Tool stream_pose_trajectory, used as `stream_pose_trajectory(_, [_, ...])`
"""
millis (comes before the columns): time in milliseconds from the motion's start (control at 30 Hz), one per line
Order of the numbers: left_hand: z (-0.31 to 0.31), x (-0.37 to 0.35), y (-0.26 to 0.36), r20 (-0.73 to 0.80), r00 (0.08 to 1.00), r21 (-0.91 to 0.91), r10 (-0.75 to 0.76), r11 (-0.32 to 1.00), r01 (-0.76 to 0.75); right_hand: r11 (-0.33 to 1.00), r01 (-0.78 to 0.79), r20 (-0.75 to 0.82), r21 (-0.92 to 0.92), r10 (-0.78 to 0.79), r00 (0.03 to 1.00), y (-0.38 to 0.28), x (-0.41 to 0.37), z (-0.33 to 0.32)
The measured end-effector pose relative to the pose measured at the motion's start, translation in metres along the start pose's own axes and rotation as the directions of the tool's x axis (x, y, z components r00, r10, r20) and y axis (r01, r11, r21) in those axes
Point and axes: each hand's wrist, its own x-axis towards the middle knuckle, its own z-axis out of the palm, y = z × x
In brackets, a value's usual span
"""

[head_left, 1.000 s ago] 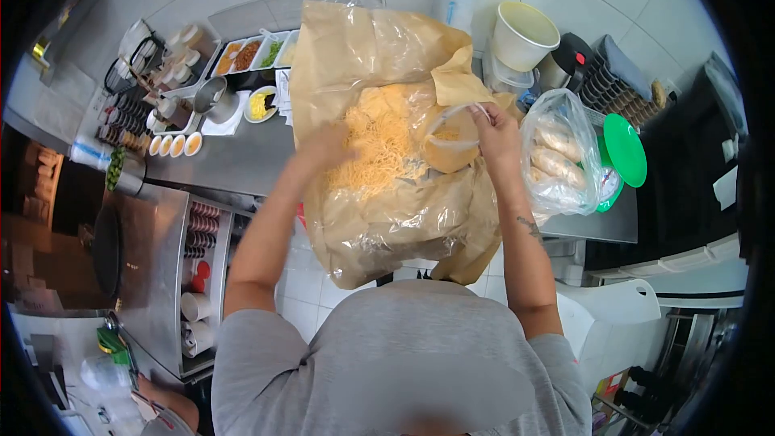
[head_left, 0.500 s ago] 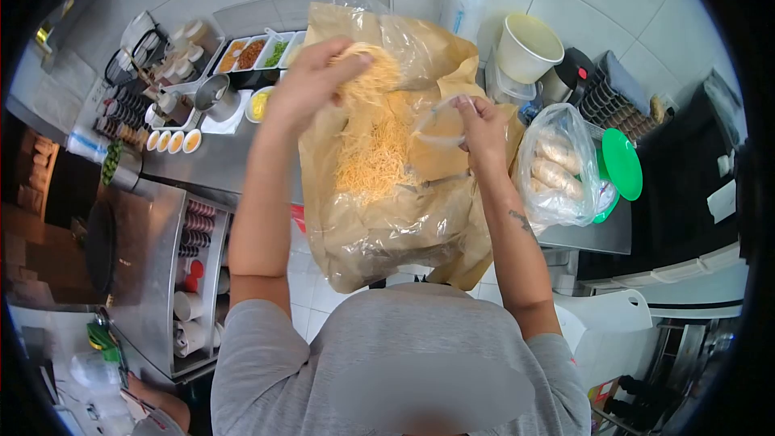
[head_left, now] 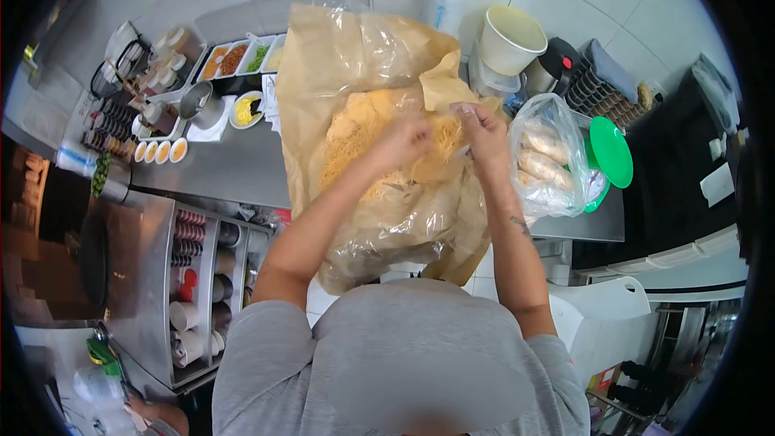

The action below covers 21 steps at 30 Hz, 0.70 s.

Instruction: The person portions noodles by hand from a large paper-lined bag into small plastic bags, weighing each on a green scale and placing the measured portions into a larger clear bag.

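Observation:
A large brown paper bag point(head_left: 315, 56) with a clear liner lies opened out on the counter. Inside it is a heap of yellow-orange shreds point(head_left: 343, 145) that look like grated cheese. My left hand point(head_left: 406, 143) is over the heap, blurred by motion, its fingers seemingly curled. Beside it, my right hand point(head_left: 483, 133) pinches the edge of a clear plastic container, mostly hidden by my hands. A clump of shreds point(head_left: 446, 137) shows at the container, between both hands.
To the right lie a clear bag of wrapped rolls point(head_left: 549, 161) and a green lid point(head_left: 611, 153). Behind stands a white tub point(head_left: 513, 40). On the left are topping trays point(head_left: 234, 59), a steel pot point(head_left: 202, 103), a yellow-filled bowl point(head_left: 246, 111) and several small sauce cups point(head_left: 163, 152).
My left hand has come down and right with its clump of shreds, from above the heap to the container. Shreds now show at the container. My right hand stays nearly in place.

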Motion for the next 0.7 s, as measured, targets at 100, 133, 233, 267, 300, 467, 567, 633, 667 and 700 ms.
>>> stream_pose_trajectory(100, [0.027,-0.002,0.037,-0.141,0.990,0.164,-0.004,0.986,0.027,0.986,0.084,0.019,-0.145,-0.082,0.996,0.003,0.000,0.012])
stream_pose_trajectory(133, [0.030,0.005,0.043,-0.050,0.989,0.265,-0.138,0.953,0.147,0.969,0.121,0.031,-0.217,-0.117,0.993,0.005,-0.002,0.017])
stream_pose_trajectory(233, [0.025,0.020,0.047,0.094,0.913,0.474,-0.398,0.824,0.311,0.972,0.171,0.128,-0.160,-0.151,0.980,-0.011,-0.016,0.029])
stream_pose_trajectory(267, [0.021,0.021,0.045,0.108,0.922,0.465,-0.372,0.839,0.284,0.982,0.136,0.101,-0.131,-0.123,0.987,-0.011,-0.014,0.027])
stream_pose_trajectory(300, [0.017,0.022,0.042,0.121,0.931,0.455,-0.343,0.853,0.256,0.990,0.102,0.073,-0.101,-0.095,0.993,-0.011,-0.011,0.020])
stream_pose_trajectory(467, [-0.018,-0.003,0.003,-0.091,0.993,0.059,0.079,0.995,-0.074,0.998,-0.049,0.023,0.048,0.048,0.999,-0.013,-0.003,-0.010])
stream_pose_trajectory(567, [0.031,-0.036,-0.059,-0.091,0.978,0.320,0.187,0.936,-0.149,1.000,0.028,0.108,0.006,-0.028,0.994,-0.010,-0.006,-0.009])
stream_pose_trajectory(633, [0.023,-0.032,-0.053,0.003,1.000,0.188,-0.006,0.982,0.006,0.975,0.220,0.228,-0.010,-0.212,0.950,0.002,-0.005,0.000])
stream_pose_trajectory(667, [-0.001,-0.022,-0.019,0.087,0.983,-0.003,-0.163,0.986,0.164,0.947,0.258,0.341,-0.191,-0.182,0.922,0.014,-0.005,0.005])
stream_pose_trajectory(700, [-0.019,-0.016,0.009,0.203,0.933,-0.180,-0.298,0.925,0.335,0.883,0.302,0.444,-0.359,-0.123,0.888,0.031,-0.007,0.011])
